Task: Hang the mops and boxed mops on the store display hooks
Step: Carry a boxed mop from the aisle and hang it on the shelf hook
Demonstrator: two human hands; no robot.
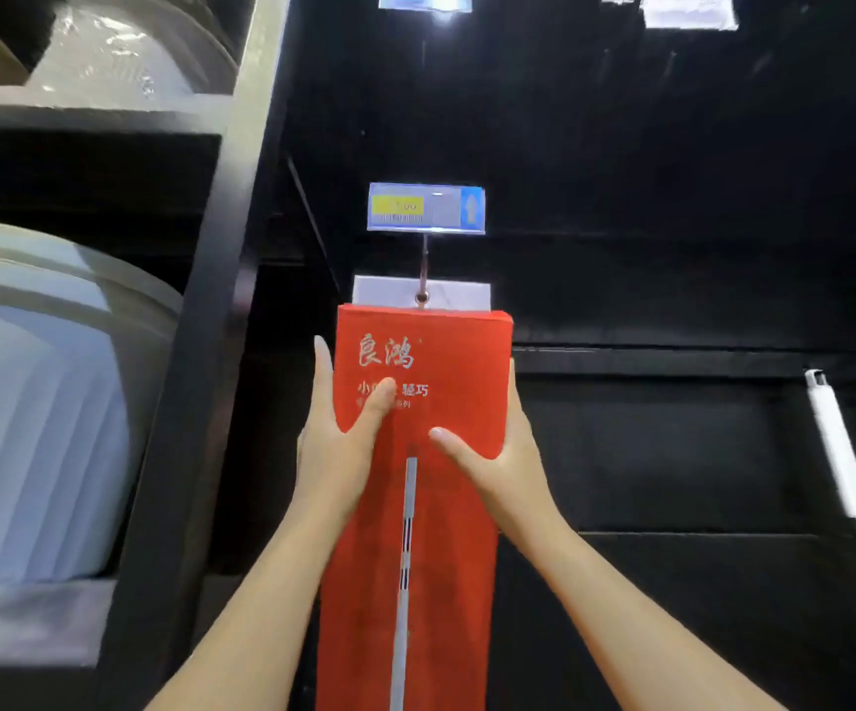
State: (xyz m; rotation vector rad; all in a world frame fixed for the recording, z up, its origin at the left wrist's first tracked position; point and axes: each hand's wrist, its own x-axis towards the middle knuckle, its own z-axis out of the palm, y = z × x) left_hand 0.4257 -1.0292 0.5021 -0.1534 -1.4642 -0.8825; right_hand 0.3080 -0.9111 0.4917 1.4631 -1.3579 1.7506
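A tall red mop box (446, 361) with pale lettering stands upright in front of me. Its white hang tab (461, 292) sits at the metal display hook (422, 272), whose tip shows through the tab's hole. My left hand (341, 433) grips the box's left edge, thumb across the front. My right hand (497, 454) grips the right edge, thumb on the front too. A price tag holder (425, 207) tops the hook's arm.
A black display back panel (672, 197) fills the wall behind. A white-handled mop (839, 449) hangs at the right. A black shelf upright (200, 351) on the left borders shelves with large pale plastic tubs (41, 402). More price tags (687, 12) hang above.
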